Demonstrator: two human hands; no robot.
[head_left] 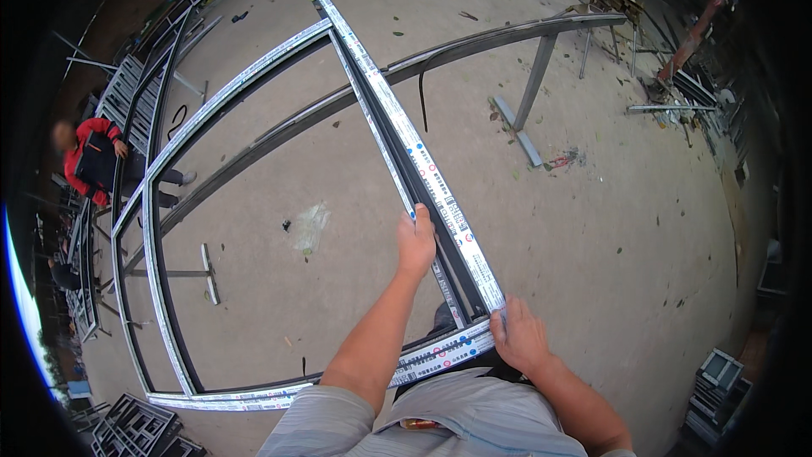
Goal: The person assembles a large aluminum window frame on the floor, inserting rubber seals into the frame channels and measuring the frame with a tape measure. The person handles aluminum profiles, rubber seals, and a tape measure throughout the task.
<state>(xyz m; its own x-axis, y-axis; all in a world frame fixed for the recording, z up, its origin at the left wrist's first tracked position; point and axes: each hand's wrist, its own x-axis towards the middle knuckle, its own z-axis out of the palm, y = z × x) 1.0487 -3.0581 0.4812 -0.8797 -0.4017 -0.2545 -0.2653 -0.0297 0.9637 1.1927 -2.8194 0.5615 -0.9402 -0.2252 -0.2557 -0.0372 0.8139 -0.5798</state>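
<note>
A large metal window frame (456,218), covered in printed white protective film, stretches from my waist toward the far side. Inside it lies a narrower sash frame (246,73) with dark inner edges. My left hand (416,245) is closed around the sash's right-hand bar, close beside the outer frame's long rail. At the near right corner my right hand (521,337) holds the outer frame, thumb over the top and fingers along its outer side. Its fingertips are partly hidden. A dark gap runs between the sash bar and the outer rail.
A long metal support beam (474,46) on legs crosses beneath the frame. A person in a red and dark jacket (95,152) stands at the left by the frame's far side. Stacked frames (139,427) lie at the lower left, more (717,389) at the lower right. Metal scrap (694,101) litters the far right.
</note>
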